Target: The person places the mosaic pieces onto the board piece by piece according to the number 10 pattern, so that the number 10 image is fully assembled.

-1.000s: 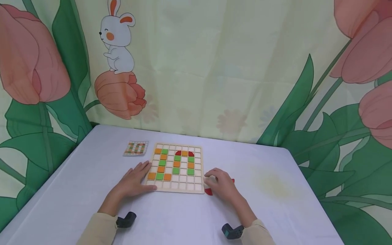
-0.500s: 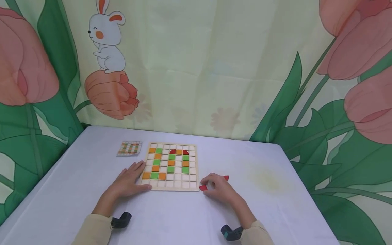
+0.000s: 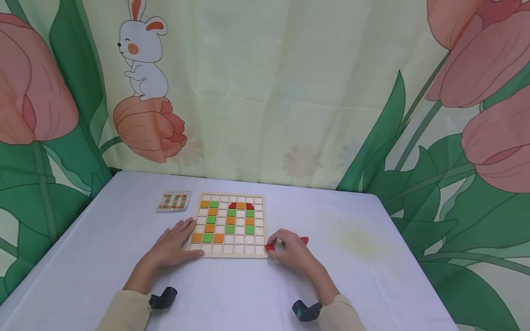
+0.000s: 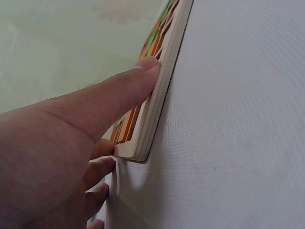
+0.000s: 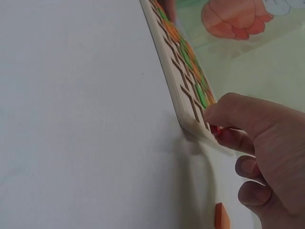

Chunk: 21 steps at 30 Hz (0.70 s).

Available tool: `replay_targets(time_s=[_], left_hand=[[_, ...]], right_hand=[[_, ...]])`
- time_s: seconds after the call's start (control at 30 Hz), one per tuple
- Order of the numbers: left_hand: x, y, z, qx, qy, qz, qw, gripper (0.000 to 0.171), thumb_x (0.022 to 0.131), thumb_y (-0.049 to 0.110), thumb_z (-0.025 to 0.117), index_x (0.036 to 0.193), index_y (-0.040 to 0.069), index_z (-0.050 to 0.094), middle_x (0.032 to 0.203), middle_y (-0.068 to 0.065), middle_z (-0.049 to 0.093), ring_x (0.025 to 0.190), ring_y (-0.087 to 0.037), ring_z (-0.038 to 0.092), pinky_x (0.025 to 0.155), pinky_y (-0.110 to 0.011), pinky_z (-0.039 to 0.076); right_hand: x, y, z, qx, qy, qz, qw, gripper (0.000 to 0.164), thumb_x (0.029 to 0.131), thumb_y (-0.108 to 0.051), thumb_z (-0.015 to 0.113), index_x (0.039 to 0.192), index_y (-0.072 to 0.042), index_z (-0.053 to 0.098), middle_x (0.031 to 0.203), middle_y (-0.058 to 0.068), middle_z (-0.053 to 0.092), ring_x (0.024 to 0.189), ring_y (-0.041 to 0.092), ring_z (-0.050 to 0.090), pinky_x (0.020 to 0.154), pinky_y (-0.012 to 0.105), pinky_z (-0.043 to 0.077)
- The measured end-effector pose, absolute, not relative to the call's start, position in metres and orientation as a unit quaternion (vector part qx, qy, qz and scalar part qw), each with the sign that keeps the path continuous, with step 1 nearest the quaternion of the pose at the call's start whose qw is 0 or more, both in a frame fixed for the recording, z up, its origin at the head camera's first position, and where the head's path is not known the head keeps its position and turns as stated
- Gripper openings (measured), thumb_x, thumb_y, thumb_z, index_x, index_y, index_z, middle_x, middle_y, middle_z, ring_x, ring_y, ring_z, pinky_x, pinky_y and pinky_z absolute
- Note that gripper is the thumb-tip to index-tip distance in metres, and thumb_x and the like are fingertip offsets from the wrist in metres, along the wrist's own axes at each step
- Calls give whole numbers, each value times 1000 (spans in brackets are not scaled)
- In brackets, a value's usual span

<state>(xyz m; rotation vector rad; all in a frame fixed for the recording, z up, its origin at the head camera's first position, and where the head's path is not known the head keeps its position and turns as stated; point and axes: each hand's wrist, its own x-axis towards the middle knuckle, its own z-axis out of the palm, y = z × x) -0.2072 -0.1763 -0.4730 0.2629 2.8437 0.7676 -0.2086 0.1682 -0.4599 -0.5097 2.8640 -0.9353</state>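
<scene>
A square wooden grid board (image 3: 239, 249) lies on the table, set with orange and green square tiles and two red rounded-corner tiles (image 3: 233, 206) in its upper rows. My left hand (image 3: 170, 245) rests against the board's left side with fingers extended; its thumb (image 4: 136, 78) lies on the front rim. At the board's lower right corner, my right hand (image 3: 293, 250) pinches a small red tile (image 3: 268, 248) between thumb and index finger. Most of that tile is hidden by the fingers in the right wrist view. Just behind the right hand lies another red tile (image 3: 304, 240).
A small pattern card (image 3: 174, 201) with a coloured grid lies at the board's upper left. White cloth covers the table (image 3: 232, 294). Behind it hangs a curtain (image 3: 240, 138) printed with tulips and a rabbit.
My right hand has taken hold of a red tile beside the board and moved it up and left to the lower right corner. The left hand stays at the board; the head view has shifted slightly.
</scene>
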Motion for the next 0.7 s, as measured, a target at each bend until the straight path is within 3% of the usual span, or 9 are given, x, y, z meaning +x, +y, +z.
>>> replay_targets(time_s=[0.37, 0.53, 0.7], left_hand=[[-208, -179, -474, 84, 959, 256, 83, 106, 76, 62, 71, 153, 5, 26, 160, -20, 20, 148, -44, 12, 118, -64, 10], [-207, -179, -474, 77, 960, 258, 82, 105, 75, 61, 71, 153, 7, 26, 160, -18, 21, 148, -43, 12, 118, -64, 10], [-209, -177, -475, 70, 960, 255, 86, 104, 75, 61, 72, 153, 10, 27, 161, -15, 20, 150, -40, 11, 120, -62, 9]], right_hand=[[-220, 115, -466, -178, 929, -322, 42, 18, 84, -26, 74, 101, -21, 71, 101, -9, 65, 96, 11, 54, 82, 26, 51], [-226, 92, -472, -189, 932, -308, 19, 15, 84, -28, 75, 96, -22, 70, 99, -10, 65, 95, 9, 56, 86, 27, 52], [-232, 76, -475, -209, 933, -291, -12, 9, 84, -25, 74, 90, -20, 71, 93, -10, 65, 89, 7, 57, 80, 24, 53]])
